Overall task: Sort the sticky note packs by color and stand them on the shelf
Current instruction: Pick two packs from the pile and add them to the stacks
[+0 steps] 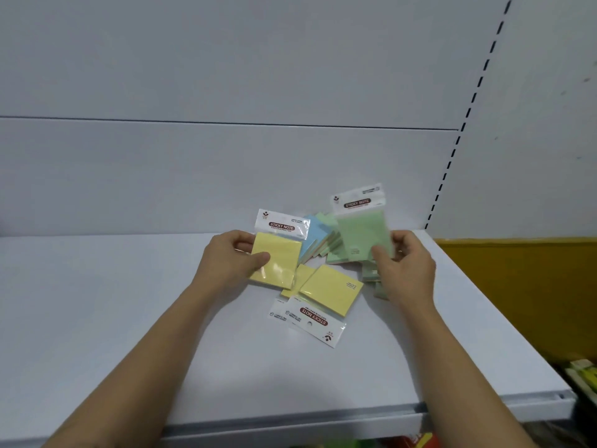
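My left hand (231,258) grips a yellow sticky note pack (277,253) by its left edge, lifted slightly over the white shelf (113,302). My right hand (403,266) holds a green sticky note pack (363,231) upright, label on top. Between the hands a pile of packs lies on the shelf: a blue pack (311,236), further green packs (332,234) behind it, and a yellow pack (329,292) lying flat with its label toward me. More green packs (370,274) are partly hidden under my right hand.
The shelf's white back panel (226,173) rises right behind the pile. A slotted upright (465,124) marks the shelf's right end, with a yellow-brown panel (533,286) beyond it. Coloured goods (581,376) sit on a lower level at right.
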{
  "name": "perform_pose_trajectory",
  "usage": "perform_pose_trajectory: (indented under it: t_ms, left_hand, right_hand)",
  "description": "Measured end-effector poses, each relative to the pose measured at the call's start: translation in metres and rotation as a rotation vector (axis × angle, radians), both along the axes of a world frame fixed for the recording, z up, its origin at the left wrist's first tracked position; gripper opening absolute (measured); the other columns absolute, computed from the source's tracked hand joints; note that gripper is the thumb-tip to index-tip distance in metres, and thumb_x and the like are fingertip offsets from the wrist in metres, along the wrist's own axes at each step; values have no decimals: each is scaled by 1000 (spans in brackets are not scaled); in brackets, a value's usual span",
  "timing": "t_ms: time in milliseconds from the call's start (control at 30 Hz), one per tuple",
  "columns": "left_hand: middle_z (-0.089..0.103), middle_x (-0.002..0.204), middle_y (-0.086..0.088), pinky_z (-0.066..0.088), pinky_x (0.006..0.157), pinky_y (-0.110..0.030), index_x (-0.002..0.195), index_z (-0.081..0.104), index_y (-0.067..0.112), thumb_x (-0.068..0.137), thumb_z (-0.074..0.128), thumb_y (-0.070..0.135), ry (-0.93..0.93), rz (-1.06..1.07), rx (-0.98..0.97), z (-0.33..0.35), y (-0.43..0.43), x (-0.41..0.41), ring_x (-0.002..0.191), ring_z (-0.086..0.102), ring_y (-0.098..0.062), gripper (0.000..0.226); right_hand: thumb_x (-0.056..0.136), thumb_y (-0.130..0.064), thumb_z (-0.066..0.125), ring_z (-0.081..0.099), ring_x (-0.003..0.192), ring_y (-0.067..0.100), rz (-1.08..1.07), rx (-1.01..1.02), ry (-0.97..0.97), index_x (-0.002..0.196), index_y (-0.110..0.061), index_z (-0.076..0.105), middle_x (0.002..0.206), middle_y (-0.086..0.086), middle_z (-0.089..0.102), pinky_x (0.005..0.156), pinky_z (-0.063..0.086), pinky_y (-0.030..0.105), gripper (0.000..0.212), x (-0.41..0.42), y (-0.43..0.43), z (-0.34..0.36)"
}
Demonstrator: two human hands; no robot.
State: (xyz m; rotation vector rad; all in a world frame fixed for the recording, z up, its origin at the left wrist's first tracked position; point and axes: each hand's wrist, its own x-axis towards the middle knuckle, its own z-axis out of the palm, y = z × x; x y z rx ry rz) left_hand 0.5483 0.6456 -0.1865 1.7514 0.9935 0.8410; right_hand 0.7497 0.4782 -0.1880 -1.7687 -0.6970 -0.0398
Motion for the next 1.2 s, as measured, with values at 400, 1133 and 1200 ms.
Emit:
perform_pose_trajectory:
  t_ms: [400,1133,1200]
  left_hand:
    - [71,71,-6,51,63,-27,86,70,9,64,86,9,27,-19,68,36,3,-23,64,66,-16,27]
    - [69,84,-22,60,67,-36,84,68,4,71,79,-3,-163,349,176,94,20,-171,78,72,-30,18]
    - [69,81,-19,61,67,-36,85,68,3,72,78,-4,-156,376,177,96,21,-183,77,72,-30,17]
  right_hand:
    - [81,-17,61,56,80,25,11,-580,-377,107,-25,63,91,2,68,58,40,29,28,5,-2,21]
    - [72,-20,82,50,55,15,558,-112,-35,70,-10,71,62,0,63,53,36,25,15,-100,94,93]
    - [68,-18,83,49,53,15,571,-114,-30,67,-11,70,60,0,62,53,36,25,15,-110,104,94]
